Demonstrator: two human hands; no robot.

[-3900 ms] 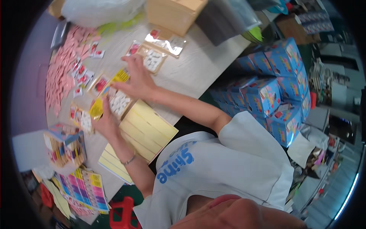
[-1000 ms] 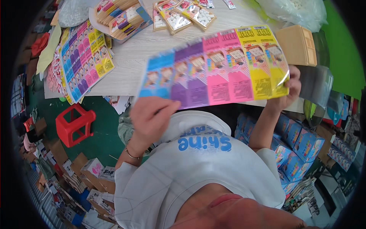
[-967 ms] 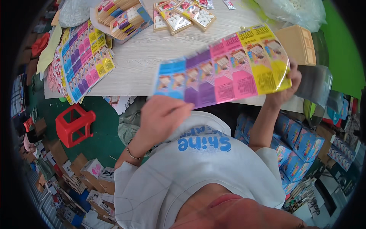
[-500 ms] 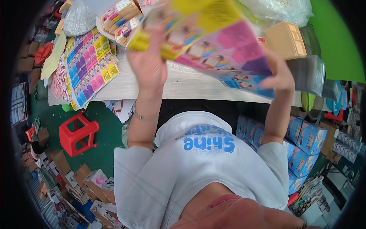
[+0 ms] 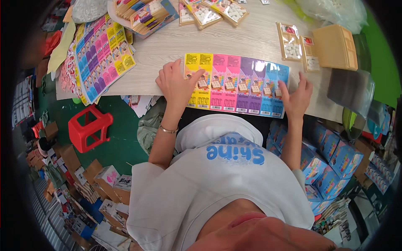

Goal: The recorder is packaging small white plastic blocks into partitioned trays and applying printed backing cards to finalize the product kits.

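A printed card sheet (image 5: 233, 81) with yellow, pink, purple and blue strips lies at the table's front edge, its near side reaching past the edge. My left hand (image 5: 178, 85) is at its yellow end, thumb on the print and fingers spread over the table beside it. At the blue end, my right hand (image 5: 297, 98) has its thumb at the sheet's edge and its fingers apart. Neither hand is closed around the sheet.
Left stands a pile of similar sheets (image 5: 102, 58), with a box of packed cards (image 5: 161, 21) behind. Trays of white pieces (image 5: 205, 14) lie at the back. Beige trays (image 5: 335, 48) and clear plastic containers (image 5: 351, 92) stand right. A red stool (image 5: 90, 127) and blue boxes (image 5: 335, 167) flank me.
The sheet has come down from in front of my face onto the table's front edge. Both hands have lowered with it and loosened, and the trays at the back now show.
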